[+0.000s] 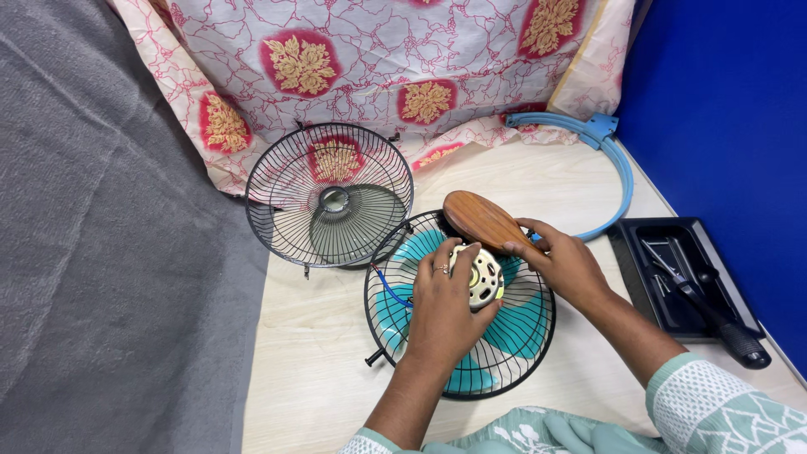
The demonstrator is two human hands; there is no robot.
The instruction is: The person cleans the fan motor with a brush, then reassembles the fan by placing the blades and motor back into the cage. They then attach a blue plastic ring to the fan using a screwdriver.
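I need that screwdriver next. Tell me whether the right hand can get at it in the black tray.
Probably yes. The right hand rests on the wooden piece, and the screwdriver lies uncovered in the black tray beside that forearm, with bare tabletop between.

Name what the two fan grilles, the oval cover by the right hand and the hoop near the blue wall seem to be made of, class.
Both grilles, the detached grille and the grille under the hands, look like thin dark-coated metal wire. The oval cover shows brown wood grain with a smooth sheen, possibly wood-look plastic. The blue hoop looks like matte moulded plastic.
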